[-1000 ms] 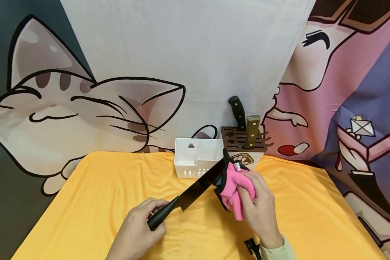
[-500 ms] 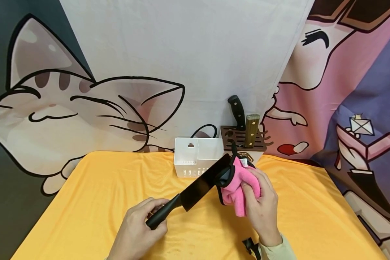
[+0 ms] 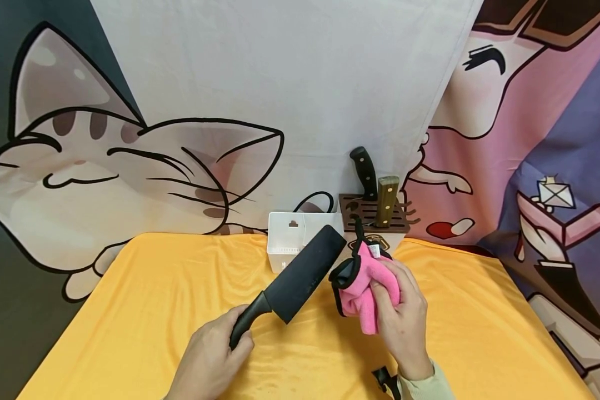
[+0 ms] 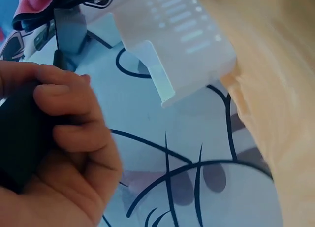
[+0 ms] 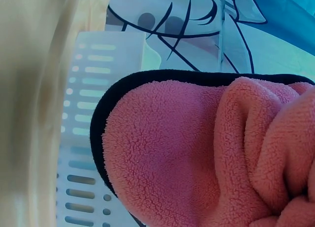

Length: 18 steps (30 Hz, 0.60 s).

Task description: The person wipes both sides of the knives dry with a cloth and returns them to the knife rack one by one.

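In the head view my left hand (image 3: 212,350) grips the black handle of a cleaver (image 3: 305,275), its broad black blade slanting up to the right with the flat face showing. The left wrist view has these fingers (image 4: 74,113) curled round the handle. My right hand (image 3: 405,316) bunches a pink cloth (image 3: 365,289) with dark edging and a white tag, just right of the blade and apart from it. Up close in the right wrist view, the fluffy pink cloth (image 5: 162,148) fills much of the picture; the right hand itself is hidden there.
Behind the blade stands a white plastic basket (image 3: 285,233) with slots. Right of it is a knife block (image 3: 352,222) bearing a black-handled knife (image 3: 365,172) and a wooden-handled knife (image 3: 387,203). A yellow cloth (image 3: 155,311) covers the table; a printed curtain (image 3: 280,72) hangs behind.
The cleaver's tip, earlier against the pink cloth, has come away to the left. Its blade has turned so the flat face shows. The right hand moved slightly right and up, then stayed there.
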### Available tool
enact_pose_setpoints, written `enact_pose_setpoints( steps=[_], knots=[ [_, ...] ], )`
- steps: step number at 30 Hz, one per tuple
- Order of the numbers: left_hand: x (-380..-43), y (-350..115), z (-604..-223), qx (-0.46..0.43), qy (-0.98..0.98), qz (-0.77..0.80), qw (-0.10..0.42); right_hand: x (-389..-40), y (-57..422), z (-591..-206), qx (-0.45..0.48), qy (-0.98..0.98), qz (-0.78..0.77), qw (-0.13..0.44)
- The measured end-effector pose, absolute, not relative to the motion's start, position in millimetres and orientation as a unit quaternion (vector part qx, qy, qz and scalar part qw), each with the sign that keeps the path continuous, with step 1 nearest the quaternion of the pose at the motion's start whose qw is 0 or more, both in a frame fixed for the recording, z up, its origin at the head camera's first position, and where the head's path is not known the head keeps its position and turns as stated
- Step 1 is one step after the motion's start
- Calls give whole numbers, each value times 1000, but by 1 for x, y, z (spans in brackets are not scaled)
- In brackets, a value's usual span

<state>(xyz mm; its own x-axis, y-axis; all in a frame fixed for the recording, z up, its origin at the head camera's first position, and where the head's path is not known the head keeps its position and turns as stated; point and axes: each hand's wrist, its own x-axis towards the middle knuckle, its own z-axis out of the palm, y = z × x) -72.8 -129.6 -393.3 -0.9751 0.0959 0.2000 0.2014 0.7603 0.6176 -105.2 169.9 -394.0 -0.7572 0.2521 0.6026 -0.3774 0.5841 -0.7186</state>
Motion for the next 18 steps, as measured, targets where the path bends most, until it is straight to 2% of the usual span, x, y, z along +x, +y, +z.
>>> enact_pose_setpoints(
  steps=[4, 7, 12, 18],
  knots=[
    [-75, -129, -391, -19, -921, -387, -20, -105, 170, -394, 40, -818, 456, 349],
    [-77, -128, -392, 18, -908, -415, -55, -106, 170, -394, 44, -815, 459, 352],
    [-79, -128, -395, 39, -895, -442, -40, -106, 168, -394, 53, -813, 461, 351],
    [-80, -128, -397, 47, -906, -419, 28, -106, 167, -396, 62, -812, 463, 350]
  ],
)
